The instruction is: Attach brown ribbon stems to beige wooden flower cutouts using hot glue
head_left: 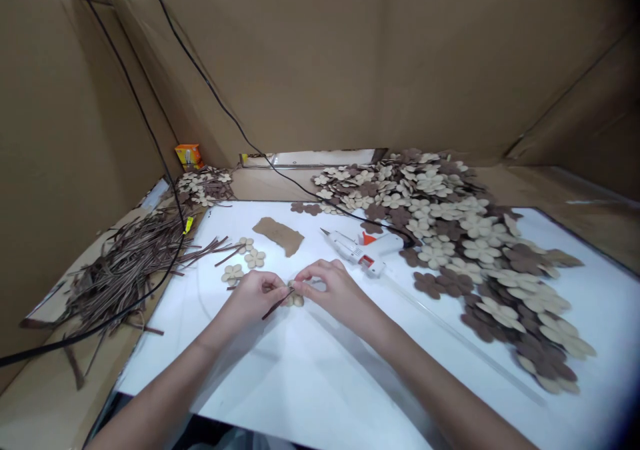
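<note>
Over the white board [260,370], my left hand [259,297] pinches a thin dark brown strip [274,307], whose free end slants down toward me. My right hand [327,283] meets it from the other side, its fingers closed at the strip's upper end and over a beige flower cutout [296,300]. My fingertips hide part of that flower, and the exact spot where the strip meets it cannot be made out. Just left and behind lie a few loose beige flowers [255,258]. A torn piece of brown cardboard [279,235] rests behind my hands.
A white glue gun [357,250] with a long clear glue stick [465,337] lies right of my hands. Brown and beige flowers [450,223] heap up at right. Brown strips [125,270] pile at left, near an orange box [189,157]. A black cable [235,125] hangs across; cardboard walls [320,57] enclose the space.
</note>
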Tool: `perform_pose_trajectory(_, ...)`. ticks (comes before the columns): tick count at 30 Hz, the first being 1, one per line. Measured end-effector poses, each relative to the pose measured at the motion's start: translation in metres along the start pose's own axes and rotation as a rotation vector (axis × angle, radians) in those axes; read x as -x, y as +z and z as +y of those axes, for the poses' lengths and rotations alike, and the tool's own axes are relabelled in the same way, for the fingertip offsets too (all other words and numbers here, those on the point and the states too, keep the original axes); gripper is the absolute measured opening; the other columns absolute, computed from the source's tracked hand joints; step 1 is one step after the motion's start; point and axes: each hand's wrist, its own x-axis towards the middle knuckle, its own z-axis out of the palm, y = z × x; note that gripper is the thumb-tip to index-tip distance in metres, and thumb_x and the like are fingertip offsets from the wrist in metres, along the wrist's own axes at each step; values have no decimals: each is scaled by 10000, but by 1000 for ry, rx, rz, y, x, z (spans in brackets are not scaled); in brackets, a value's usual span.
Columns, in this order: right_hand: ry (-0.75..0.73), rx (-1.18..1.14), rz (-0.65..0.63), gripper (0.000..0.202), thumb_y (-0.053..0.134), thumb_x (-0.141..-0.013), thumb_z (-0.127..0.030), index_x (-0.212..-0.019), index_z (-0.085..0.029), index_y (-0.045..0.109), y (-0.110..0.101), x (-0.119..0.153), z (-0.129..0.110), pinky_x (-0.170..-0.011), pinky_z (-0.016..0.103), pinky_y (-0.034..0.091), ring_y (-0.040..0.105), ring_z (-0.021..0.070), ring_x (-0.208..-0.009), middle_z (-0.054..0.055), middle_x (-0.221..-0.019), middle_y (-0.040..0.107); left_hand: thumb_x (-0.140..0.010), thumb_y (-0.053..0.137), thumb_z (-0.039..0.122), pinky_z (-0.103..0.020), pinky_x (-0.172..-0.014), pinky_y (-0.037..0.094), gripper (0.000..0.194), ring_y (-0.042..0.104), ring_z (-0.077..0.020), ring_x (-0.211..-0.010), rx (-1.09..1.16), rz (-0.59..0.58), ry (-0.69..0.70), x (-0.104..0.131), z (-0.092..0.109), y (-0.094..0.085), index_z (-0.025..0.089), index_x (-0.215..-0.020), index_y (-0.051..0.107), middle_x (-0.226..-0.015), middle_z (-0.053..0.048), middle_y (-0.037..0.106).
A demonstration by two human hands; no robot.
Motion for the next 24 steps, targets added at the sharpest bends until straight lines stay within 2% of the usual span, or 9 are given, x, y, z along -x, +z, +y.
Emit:
perform_pose_trajectory(7, 4, -46, -18, 182, 539, -798, -321, -693, -238, 662, 5, -1, 2, -786, 337, 388, 491, 225, -923, 18, -852, 650, -731, 556, 339, -201, -380, 245, 239, 334, -65, -370, -76, 19, 9, -2, 1, -1, 163, -571, 552, -436, 64, 397)
perform_pose_trajectory(13, 24, -32, -8, 151, 506, -799, -274, -690, -236, 603, 4, 1, -2, -766, 321, 383, 488, 210, -888, -4, -805, 641, -747, 540, 373, -204, -391, 241, 249, 322, -71, -400, -117, 25, 3, 1, 5, -1, 171, -600, 554, -471, 62, 425)
perform_pose_trajectory(24, -16, 54, -10, 156, 495, -819, -224, -686, -233, 576, 8, 4, -6, -703, 299, 370, 460, 206, -838, 8, -760, 624, -765, 505, 323, -229, -507, 324, 230, 492, -131, -539, -294, 107, 55, 2, -2, 3, 177, -602, 578, -590, 7, 592)
